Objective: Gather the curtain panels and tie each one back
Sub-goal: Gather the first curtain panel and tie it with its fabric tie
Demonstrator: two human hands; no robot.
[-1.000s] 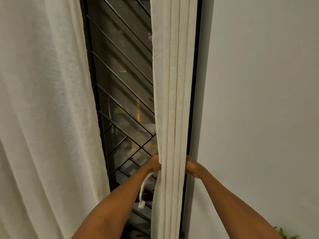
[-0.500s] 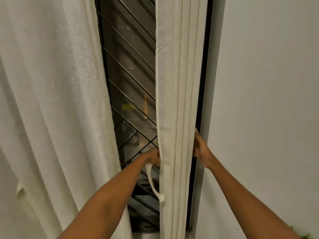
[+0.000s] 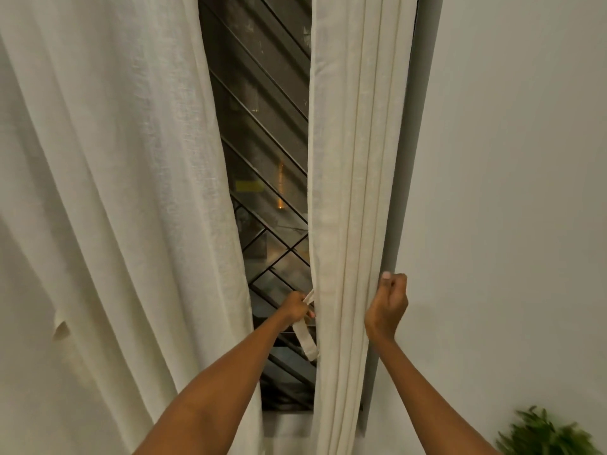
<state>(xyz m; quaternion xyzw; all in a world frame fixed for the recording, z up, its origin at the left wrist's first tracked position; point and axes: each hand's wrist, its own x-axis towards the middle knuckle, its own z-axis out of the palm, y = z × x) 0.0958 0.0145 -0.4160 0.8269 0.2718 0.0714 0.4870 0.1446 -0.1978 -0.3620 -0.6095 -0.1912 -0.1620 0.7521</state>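
Cream fabric strap [image 3: 304, 341], a flat tie-back, is pinched in the curled fingers [image 3: 303, 311] of the left hand [image 3: 295, 308]; a short end pokes up above the knuckles and the longer part hangs below the hand, ending against the inner hem of the curtain. The hand sits just beside that hem, in the gap between the two curtains.

On the far side of the same curtain, the right hand [image 3: 387, 307] is at about the same height, its fingers curled into the palm and its thumb [image 3: 387, 276] pointing up against the outermost fold. Whether it grips the fold, an end of the strap, or nothing cannot be told. Both bare forearms reach up from the lower edge.

Between the hands hangs the right curtain panel [image 3: 348, 159], off-white linen-like cloth gathered into narrow upright pleats, with no tie round it yet. The left curtain panel [image 3: 115, 192] hangs loose and wide, its folds slanting down to the left.

In the gap is a dark window [image 3: 262, 126] with a diagonal metal grille. A small yellow patch [image 3: 248, 186] shows through the glass, too blurred to read as writing. A dark frame edge runs along the right panel, then a plain pale wall [image 3: 525, 159]. A blurred green plant [image 3: 545, 435] sits in the bottom right corner
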